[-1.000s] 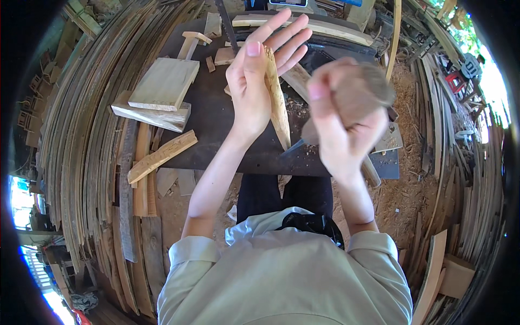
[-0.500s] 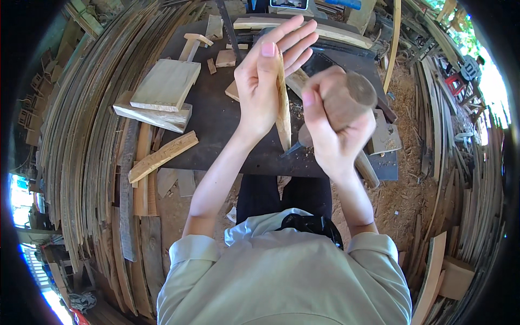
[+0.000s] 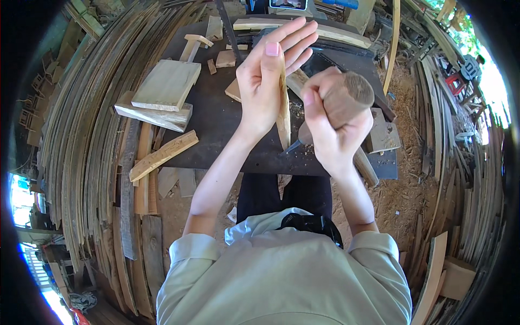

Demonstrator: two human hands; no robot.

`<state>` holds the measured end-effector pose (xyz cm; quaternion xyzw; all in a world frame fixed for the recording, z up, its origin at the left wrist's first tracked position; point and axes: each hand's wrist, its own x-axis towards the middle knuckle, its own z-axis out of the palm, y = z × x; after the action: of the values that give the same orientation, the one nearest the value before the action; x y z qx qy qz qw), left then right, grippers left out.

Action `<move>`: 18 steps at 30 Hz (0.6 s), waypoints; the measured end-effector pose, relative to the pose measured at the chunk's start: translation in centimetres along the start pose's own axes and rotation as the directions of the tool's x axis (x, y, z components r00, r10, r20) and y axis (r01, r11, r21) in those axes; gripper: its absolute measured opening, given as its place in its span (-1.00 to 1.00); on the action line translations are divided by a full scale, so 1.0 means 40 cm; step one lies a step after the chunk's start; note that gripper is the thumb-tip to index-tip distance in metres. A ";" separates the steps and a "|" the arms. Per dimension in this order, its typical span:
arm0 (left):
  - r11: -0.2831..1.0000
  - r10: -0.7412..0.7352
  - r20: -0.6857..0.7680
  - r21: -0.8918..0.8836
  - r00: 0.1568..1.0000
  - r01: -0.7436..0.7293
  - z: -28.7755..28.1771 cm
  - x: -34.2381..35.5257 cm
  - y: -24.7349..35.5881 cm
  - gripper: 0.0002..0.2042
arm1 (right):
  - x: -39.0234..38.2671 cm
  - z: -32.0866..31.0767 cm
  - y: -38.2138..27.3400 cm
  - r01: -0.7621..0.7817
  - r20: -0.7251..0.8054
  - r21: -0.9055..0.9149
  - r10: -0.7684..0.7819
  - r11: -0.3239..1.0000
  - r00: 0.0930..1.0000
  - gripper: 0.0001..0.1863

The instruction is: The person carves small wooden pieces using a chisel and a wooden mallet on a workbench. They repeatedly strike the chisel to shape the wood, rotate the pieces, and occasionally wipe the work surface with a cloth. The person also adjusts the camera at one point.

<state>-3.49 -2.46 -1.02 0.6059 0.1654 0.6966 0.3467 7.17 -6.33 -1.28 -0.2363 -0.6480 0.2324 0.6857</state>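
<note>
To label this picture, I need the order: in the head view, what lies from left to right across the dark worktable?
Stacked pale boards → left hand → thin wood piece it holds → right hand, gripping a wooden handle → flat scrap at the table's right edge.

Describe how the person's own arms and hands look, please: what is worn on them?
Both forearms are bare. The left hand and the right hand wear no gloves, and no rings or watch are visible. Short, pale grey-green shirt sleeves with folded cuffs end near the elbows.
</note>
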 end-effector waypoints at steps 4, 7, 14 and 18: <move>1.000 0.000 0.003 -0.025 1.000 0.000 -0.001 0.003 -0.005 -0.41 | 0.000 -0.005 0.008 0.051 -0.014 0.050 -0.050 0.997 0.999 -0.90; 1.000 -0.001 0.006 -0.016 1.000 0.001 -0.003 -0.003 -0.004 -0.41 | -0.017 -0.005 0.020 -0.066 0.056 -0.032 0.068 0.997 0.996 -0.89; 0.999 -0.008 0.000 -0.033 1.000 0.008 -0.005 -0.001 -0.004 -0.41 | -0.015 -0.002 0.032 -0.056 0.085 -0.032 0.058 0.998 0.995 -0.90; 0.998 -0.061 0.000 -0.021 0.998 0.061 -0.006 0.000 0.007 -0.42 | 0.015 -0.023 0.012 0.079 -0.035 0.248 -0.073 0.966 0.997 -0.87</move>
<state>-3.81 -2.63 -0.90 0.5968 0.1767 0.6875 0.3740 8.10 -5.62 -1.16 -0.1263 -0.6135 0.2826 0.7265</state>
